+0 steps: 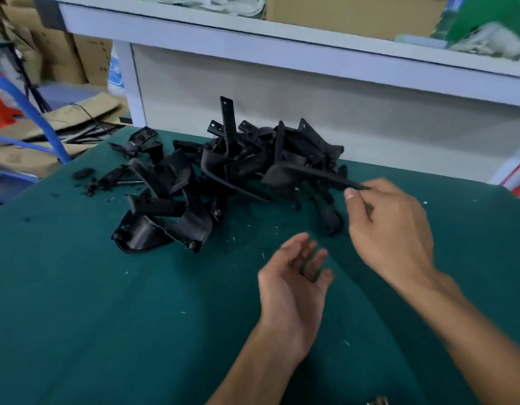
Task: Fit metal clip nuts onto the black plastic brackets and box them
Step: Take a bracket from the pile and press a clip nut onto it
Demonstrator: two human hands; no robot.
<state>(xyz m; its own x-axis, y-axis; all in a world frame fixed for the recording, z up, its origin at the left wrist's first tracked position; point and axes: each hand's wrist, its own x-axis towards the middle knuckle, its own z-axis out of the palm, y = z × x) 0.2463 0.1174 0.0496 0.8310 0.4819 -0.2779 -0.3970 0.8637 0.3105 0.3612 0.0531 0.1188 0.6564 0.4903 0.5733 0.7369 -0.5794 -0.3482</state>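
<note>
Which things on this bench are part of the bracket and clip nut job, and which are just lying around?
Part of the job:
- pile of black plastic brackets on the green mat
- bracket pinched by the right hand
- left hand, open, fingers relaxed
- metal pieces at the bottom edge, possibly clip nuts

Lying about:
- cardboard boxes
- blue tube
- white shelf

black plastic brackets (223,176) lie in a messy pile on the green table top (107,317) — some flat; one strip stands up straight.
</note>
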